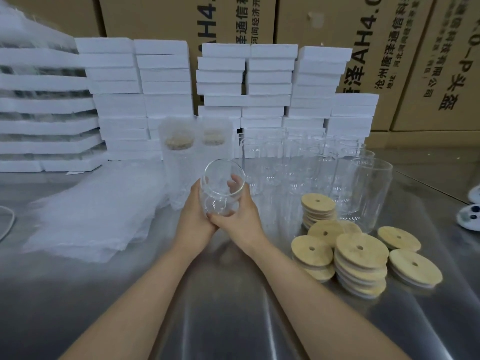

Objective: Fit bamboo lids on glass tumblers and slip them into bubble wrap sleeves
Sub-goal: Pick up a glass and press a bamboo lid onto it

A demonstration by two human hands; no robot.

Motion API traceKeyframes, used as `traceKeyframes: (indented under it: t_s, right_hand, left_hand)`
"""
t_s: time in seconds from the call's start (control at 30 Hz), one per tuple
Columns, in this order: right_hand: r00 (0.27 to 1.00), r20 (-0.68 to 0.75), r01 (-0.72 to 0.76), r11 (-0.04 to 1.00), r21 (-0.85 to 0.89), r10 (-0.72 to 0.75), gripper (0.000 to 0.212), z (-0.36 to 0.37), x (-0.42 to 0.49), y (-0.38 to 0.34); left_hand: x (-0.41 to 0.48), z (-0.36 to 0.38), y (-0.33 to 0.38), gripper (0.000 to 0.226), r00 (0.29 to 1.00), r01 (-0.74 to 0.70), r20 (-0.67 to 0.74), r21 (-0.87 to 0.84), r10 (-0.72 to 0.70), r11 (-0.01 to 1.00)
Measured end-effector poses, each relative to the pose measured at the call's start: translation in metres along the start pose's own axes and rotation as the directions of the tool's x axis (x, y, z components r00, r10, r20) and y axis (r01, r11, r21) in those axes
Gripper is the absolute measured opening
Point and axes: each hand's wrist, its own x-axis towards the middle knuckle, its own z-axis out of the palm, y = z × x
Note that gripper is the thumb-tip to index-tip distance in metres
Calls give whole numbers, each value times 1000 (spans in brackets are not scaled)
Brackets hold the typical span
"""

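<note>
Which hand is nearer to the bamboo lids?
Right. The right hand, gripping the tumbler, is just left of the lids; the left hand holds the tumbler's other side, farther away.

Even, soft overhead light; pale streaky glare on the steel tabletop [233, 320]. White foam stacks [117, 100] nearly blown out. Wide-angle bending at edges; overall slightly soft.
</note>
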Motion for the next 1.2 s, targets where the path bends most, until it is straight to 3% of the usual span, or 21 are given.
traceKeyframes:
  t_s: [0.23,0.53,0.63,0.8,0.9,0.97,1.1,1.2]
  right_hand:
    - [990,-131,47,999,11,-45,77,0,-1,-7]
    - [952,-270,150,989,15,-140,87,-8,4,-3]
    - [964,-250,115,990,80,-92,86,-7,4,-3]
    - [989,-136,-4,941,338,54,71,-9,6,-5]
    - [986,-56,-108,856,506,158,73,-9,7,-7]
    - [967,58,-227,743,630,247,71,-11,8,-13]
    - [930,215,-354,567,743,298,60,-16,10,-15]
    - [902,313,-412,375,830,297,73,-19,9,-14]
  left_hand:
    - [1,4,9,67,997,-78,26,-1,78,997]
    - [-3,8,1,87,986,-141,98,89,132,986]
    - [-1,8,-6,86,992,-46,120,111,33,993]
    - [-2,9,-9,107,985,144,83,108,-154,984]
    - [0,8,-9,114,965,250,91,-18,-247,968]
    - [0,8,-8,116,968,239,98,-89,-230,967]
    - [-4,10,-4,107,994,29,110,-35,-25,999]
    - [-4,11,2,98,984,-169,61,62,166,984]
